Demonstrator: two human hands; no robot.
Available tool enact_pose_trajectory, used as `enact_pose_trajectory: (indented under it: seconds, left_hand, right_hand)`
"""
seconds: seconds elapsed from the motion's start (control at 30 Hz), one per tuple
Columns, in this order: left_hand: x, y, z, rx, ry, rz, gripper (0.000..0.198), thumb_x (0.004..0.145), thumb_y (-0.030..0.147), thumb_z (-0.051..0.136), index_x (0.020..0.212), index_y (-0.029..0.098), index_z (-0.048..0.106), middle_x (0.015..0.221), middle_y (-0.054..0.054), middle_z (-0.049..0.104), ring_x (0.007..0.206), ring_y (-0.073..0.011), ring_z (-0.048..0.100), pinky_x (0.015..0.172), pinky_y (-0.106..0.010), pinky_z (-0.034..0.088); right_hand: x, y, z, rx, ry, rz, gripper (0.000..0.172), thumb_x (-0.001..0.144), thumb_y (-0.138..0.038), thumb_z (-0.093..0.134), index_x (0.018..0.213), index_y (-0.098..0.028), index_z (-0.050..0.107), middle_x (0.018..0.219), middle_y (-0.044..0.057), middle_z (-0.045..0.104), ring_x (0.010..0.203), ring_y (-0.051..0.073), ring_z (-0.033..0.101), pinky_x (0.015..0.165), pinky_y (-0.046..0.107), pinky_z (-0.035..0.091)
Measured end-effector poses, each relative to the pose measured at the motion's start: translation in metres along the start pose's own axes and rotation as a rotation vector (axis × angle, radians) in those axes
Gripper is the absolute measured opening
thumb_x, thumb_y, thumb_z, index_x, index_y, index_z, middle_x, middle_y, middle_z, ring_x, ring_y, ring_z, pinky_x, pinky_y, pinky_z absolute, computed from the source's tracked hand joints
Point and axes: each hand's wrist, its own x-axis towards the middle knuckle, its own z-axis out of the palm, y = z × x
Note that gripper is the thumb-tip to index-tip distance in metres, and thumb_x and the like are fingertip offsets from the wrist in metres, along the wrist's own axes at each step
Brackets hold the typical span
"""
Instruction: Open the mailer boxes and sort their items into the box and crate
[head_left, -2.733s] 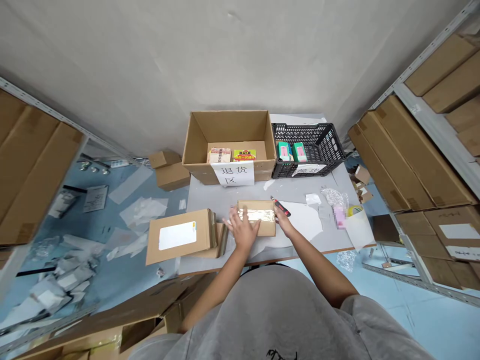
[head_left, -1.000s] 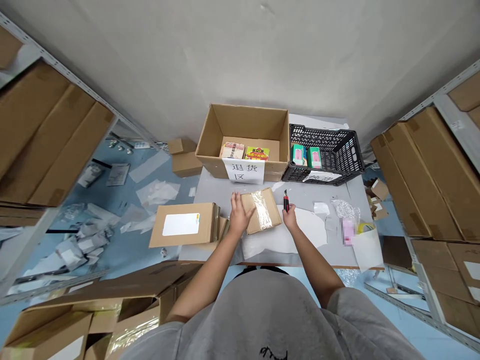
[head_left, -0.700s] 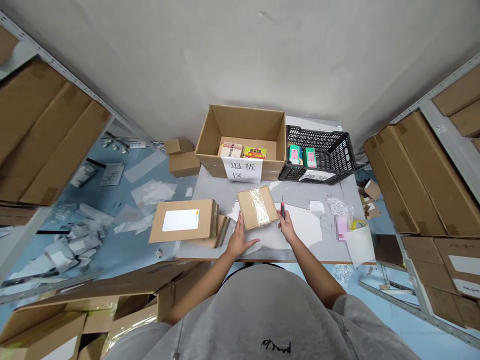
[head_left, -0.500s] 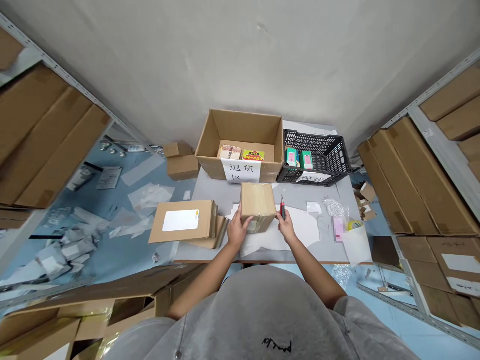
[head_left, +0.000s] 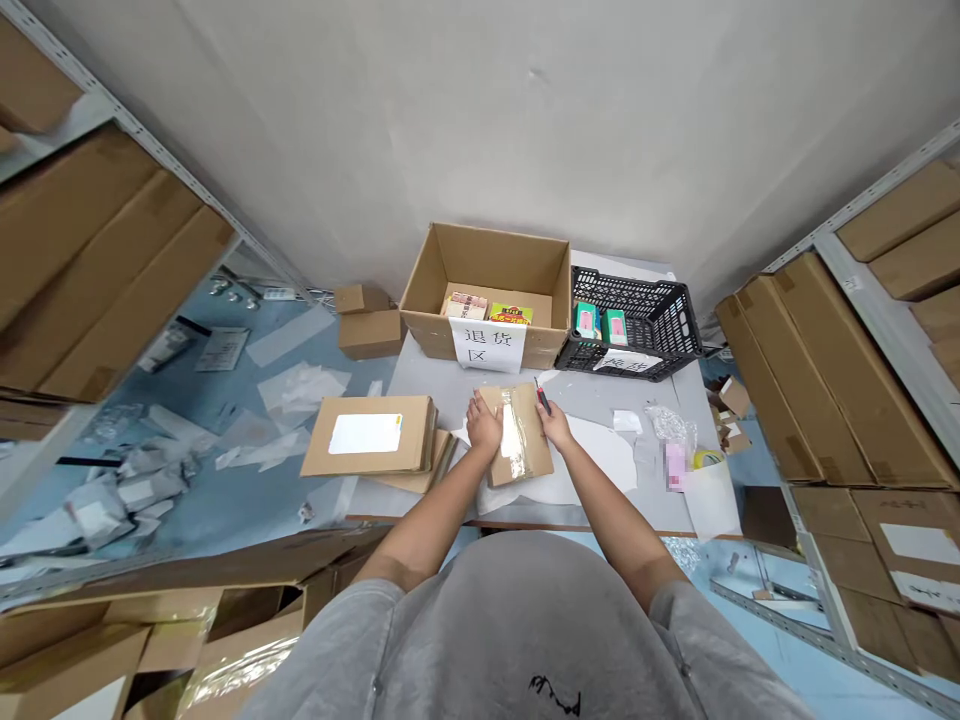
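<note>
A: Rectangular cardboard box (head_left: 537, 455) over smooth white paper (head_left: 604, 455), near-middle of the table (head_left: 424, 378), glossy tape (head_left: 519, 466) striping its face!
B: And the hands?
A: Left hand (head_left: 484, 424) lies against its left side; whether gripping, I can't tell. Right hand (head_left: 555, 424) curls round a slim red-and-black knife (head_left: 543, 397), right beside the cardboard.
B: Far right, black plastic lattice crate (head_left: 679, 315) beside an open carton (head_left: 426, 332)!

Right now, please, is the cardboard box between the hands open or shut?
Shut, as far as shows: shiny tape runs along the cardboard box, and no flap stands raised.
</note>
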Motion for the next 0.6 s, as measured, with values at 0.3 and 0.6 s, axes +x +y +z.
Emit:
enact_pose_trajectory:
  seconds: [0.3,0.6]
  left_hand:
    - [0.006,-0.019,0.011,0.130,0.005,0.212,0.066,0.113,0.034,0.032,0.177,0.019,0.032,0.186,-0.010,0.019,0.171,-0.0320,0.024,0.135,-0.053,0.029]
    - [0.003,-0.015,0.005,0.107,-0.019,0.198,0.061,0.115,0.040,0.033,0.175,0.031,0.039,0.186,-0.007,0.022,0.158,-0.0340,0.043,0.126,-0.052,0.045]
  right_hand:
    - [-0.019,-0.010,0.007,0.300,-0.116,0.057,0.046,0.106,-0.065,0.049,0.127,-0.026,0.053,0.070,-0.005,0.065,0.056,0.018,0.064,0.055,0.026,0.055]
    - [-0.022,-0.039,0.034,-0.267,-0.158,0.074,0.030,0.116,-0.038,0.040,0.133,-0.022,0.058,0.106,0.009,0.078,0.091,0.023,0.077,0.077,0.030,0.059]
